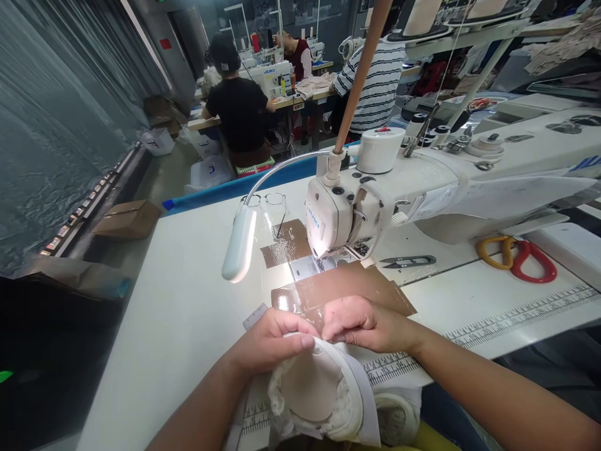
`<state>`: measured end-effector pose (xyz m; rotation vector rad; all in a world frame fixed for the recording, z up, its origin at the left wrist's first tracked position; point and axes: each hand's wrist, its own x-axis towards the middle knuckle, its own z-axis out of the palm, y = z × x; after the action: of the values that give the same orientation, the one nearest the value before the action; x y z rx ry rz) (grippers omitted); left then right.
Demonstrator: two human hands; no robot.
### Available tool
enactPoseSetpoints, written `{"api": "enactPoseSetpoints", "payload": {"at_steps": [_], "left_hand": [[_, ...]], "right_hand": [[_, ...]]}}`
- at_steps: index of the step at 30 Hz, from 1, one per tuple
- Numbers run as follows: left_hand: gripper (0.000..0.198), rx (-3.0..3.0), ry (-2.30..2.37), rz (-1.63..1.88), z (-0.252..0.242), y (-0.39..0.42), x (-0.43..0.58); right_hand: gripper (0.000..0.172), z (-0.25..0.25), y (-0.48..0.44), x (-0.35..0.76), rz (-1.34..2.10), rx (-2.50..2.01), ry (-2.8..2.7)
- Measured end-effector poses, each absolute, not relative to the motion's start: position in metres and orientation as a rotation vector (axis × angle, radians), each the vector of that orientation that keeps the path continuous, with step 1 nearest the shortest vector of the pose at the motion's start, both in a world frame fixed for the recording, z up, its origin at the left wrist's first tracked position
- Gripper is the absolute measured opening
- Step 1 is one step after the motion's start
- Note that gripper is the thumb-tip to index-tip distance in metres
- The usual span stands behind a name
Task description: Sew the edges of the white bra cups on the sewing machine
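A white sewn fabric piece (354,388) with a rounded rim, a beige inner panel and a ruffled edge hangs at the table's front edge; I cannot make out its kind. My left hand (277,338) is closed on its upper rim, thumb on top. Right beside it, my right hand (352,322) pinches the same rim with curled fingers, and the fingertips partly hide what they grip. Just beyond both hands is a brown taped sheet (338,288) in front of the sewing machine (328,213), whose needle area stands above the metal plate (307,266).
A lamp (239,250) on a bent neck hangs left of the machine head. Thread snips (408,261), scissors with orange and red handles (535,260), eyeglasses (267,200) and a printed ruler strip (516,316) lie on the table (188,300). Several people sit at machines behind.
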<state>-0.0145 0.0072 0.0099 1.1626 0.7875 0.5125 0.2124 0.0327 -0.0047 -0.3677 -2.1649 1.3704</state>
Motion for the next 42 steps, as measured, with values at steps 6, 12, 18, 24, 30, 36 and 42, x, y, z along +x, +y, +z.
{"api": "enactPoseSetpoints", "payload": {"at_steps": [6,12,18,24,30,36,42], "left_hand": [[0.024,1.143,0.804,0.513,0.01,0.007,-0.014],[0.026,1.158,0.842,0.493,0.008,0.006,-0.011],[0.029,1.153,0.851,0.481,0.008,0.005,-0.01],[0.03,1.145,0.909,0.479,0.005,0.006,-0.01],[0.029,1.176,0.977,0.544,0.003,0.007,-0.007],[0.029,1.283,1.081,0.672,0.002,0.009,-0.002],[0.031,1.168,1.049,0.655,0.002,0.007,0.001]], "right_hand": [[0.025,-0.009,0.03,0.211,1.386,-0.431,-2.153],[0.031,-0.009,0.027,0.208,1.388,-0.464,-2.148],[0.039,-0.01,0.027,0.206,1.392,-0.496,-2.147],[0.022,-0.01,0.025,0.205,1.451,-0.661,-2.054],[0.012,0.003,0.024,0.203,1.348,-0.849,-1.987],[0.013,0.017,0.023,0.204,1.113,-0.985,-2.161],[0.022,0.01,0.019,0.189,0.273,-0.802,-2.439]]}}
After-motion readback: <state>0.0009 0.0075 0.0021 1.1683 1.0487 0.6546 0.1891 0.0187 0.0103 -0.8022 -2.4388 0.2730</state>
